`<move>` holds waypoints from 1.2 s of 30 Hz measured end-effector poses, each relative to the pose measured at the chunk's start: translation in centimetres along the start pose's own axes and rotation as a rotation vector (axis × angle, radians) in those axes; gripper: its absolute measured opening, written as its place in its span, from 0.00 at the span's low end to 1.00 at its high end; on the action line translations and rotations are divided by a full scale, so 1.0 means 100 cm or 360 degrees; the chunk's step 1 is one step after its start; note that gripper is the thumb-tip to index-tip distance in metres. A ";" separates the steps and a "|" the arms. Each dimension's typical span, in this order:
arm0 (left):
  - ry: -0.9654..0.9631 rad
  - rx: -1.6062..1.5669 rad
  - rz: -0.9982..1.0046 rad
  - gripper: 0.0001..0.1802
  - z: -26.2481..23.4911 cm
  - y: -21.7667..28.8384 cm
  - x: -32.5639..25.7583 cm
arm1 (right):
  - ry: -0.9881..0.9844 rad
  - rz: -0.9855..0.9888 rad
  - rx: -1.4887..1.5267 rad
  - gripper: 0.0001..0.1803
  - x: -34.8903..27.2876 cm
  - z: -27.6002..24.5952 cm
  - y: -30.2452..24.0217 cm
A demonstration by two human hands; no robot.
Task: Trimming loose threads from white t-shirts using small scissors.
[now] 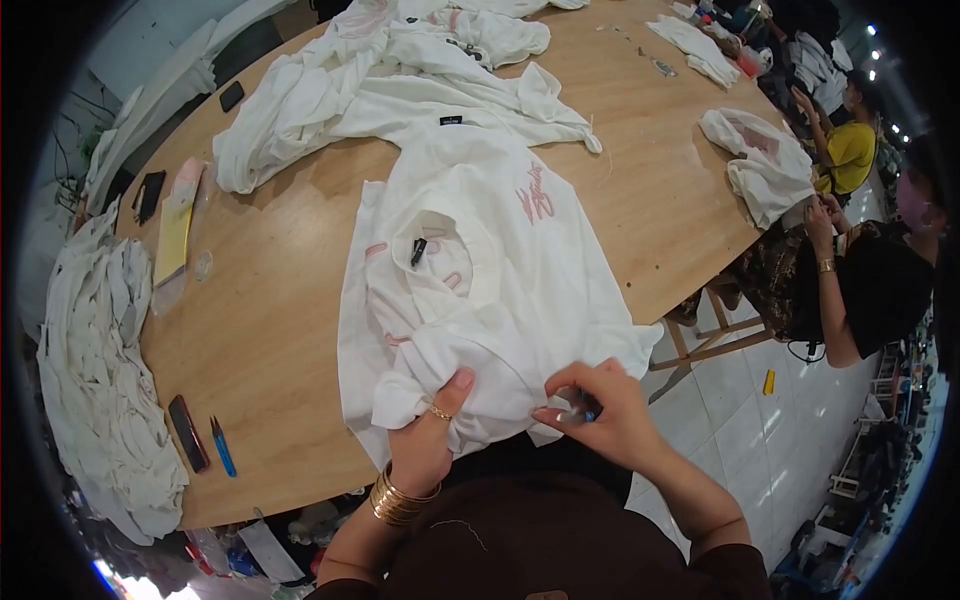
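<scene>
A white shirt [480, 260] with pink lettering lies spread on the wooden table [280, 300], its near end bunched at the table's front edge. My left hand [425, 435], with a ring and gold bangles, grips the bunched cloth from below, thumb on top. My right hand [590, 405] pinches the shirt's hem just to the right and holds a small blue-tipped tool against the fabric; most of that tool is hidden by my fingers.
More white garments [400, 80] are heaped at the far side, and a big pile [100, 380] hangs off the left edge. A phone [187, 432] and blue snips [222, 445] lie near left. Two seated people [860, 280] work on white cloth [765, 160] at right.
</scene>
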State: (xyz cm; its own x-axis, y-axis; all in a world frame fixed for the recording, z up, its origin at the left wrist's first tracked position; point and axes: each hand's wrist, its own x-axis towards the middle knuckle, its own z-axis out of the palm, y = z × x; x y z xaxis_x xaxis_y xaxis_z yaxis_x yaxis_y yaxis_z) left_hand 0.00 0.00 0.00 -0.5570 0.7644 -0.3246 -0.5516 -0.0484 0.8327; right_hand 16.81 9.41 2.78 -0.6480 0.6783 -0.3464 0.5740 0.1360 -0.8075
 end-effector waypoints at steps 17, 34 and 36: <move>-0.0165 0.0314 0.0122 0.16 0.007 0.016 -0.008 | 0.0776 -0.1208 -0.1450 0.12 0.017 -0.025 -0.036; -0.0226 0.0111 -0.0091 0.22 0.005 0.018 -0.007 | 0.0543 -0.1296 -0.1259 0.10 0.025 -0.036 -0.036; -0.0220 0.0079 -0.0110 0.23 0.005 0.019 -0.006 | 0.0500 -0.1309 -0.1227 0.11 0.026 -0.037 -0.035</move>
State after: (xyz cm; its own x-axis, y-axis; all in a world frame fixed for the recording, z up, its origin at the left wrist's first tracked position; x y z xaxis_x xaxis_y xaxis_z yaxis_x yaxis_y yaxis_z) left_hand -0.34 -0.24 1.99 -0.4264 0.8461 -0.3198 -0.5523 0.0365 0.8328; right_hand 14.99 13.38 6.49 -0.8753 0.3158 0.3663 0.2608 0.9460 -0.1925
